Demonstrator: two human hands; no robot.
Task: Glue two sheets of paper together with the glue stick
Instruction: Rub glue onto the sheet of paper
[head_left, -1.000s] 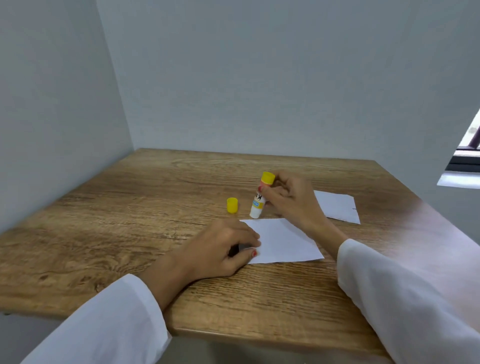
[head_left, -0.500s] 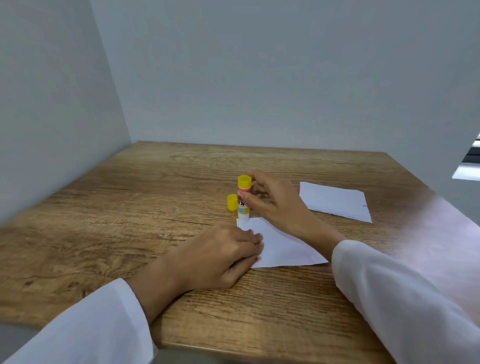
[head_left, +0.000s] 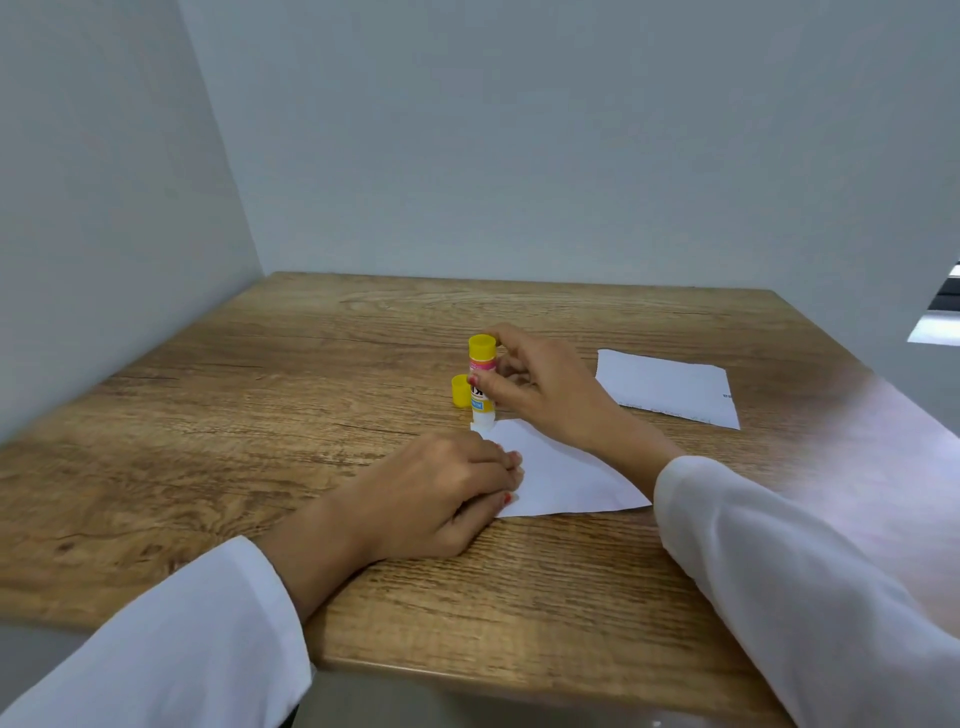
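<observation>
My right hand (head_left: 540, 387) grips the glue stick (head_left: 481, 382), which stands upside down with its yellow base up and its white tip touching the far left corner of the near white sheet (head_left: 561, 475). My left hand (head_left: 441, 491) rests on the left edge of that sheet, fingers curled over it and pressing it to the table. The yellow cap (head_left: 460, 391) stands on the wood just left of the stick. A second white sheet (head_left: 667, 387) lies flat at the right, apart from both hands.
The wooden table (head_left: 260, 415) sits in a corner with grey walls at the left and back. Its front edge runs close under my forearms. A window frame (head_left: 943, 312) shows at the far right.
My right hand has carried the glue stick leftward and turned it from tilted to upright, bringing its tip onto the near sheet's far left corner. My left hand stays on the sheet.
</observation>
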